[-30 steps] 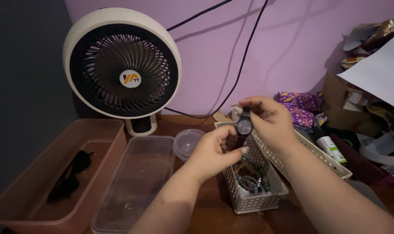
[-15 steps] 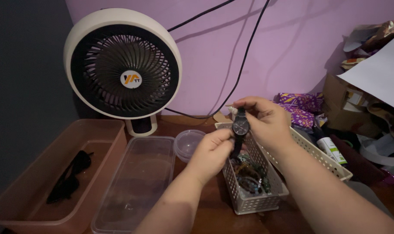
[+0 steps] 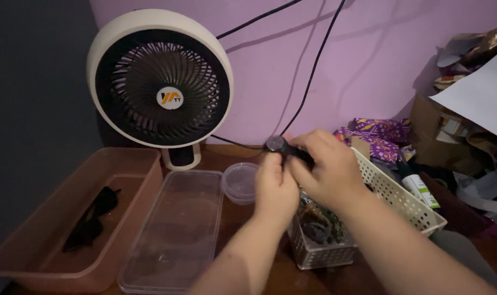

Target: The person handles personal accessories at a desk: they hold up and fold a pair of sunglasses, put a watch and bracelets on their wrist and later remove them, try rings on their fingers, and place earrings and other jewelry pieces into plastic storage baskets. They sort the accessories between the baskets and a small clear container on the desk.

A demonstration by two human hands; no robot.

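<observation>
One dark wristwatch [image 3: 277,145] pinched in both grips, left hand [image 3: 276,188] and right hand [image 3: 327,172], above two white baskets [image 3: 404,199].

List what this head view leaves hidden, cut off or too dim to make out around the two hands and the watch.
- Watch: the head view shows only its round case; the left hand and right hand cover the strap.
- Small white basket: contents dark, tangled and partly behind the hands.
- Dark item in the brown tub: too dim to identify.
- Clear container: cut off by the bottom edge.
</observation>
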